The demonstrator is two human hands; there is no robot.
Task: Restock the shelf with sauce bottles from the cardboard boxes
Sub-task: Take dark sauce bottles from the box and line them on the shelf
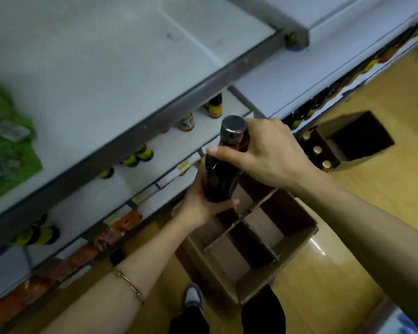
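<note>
One dark sauce bottle (223,162) is held upright in the air, above the front edge of the lower shelf (155,165) and over the far corner of the divided cardboard box (251,239) on the floor. The left hand (200,201) cups its base from below, fingers curled round the bottom, evidently to take the weight; the right hand (263,150) is clenched about the neck just under the black cap (233,126), thumb across the front, which would steady a tall, top-heavy bottle. Both grips are grasping the same bottle — neither is released. The box cells in view show no bottles, so this box appears close to emptied. A second box (348,141), near the right end of the shelf, shows gold caps (317,149) along one side, so stock remains. Smaller yellow-labelled bottles (140,155) stand further back on the lower shelf, leaving its front edge free — the likely place for this bottle.
</note>
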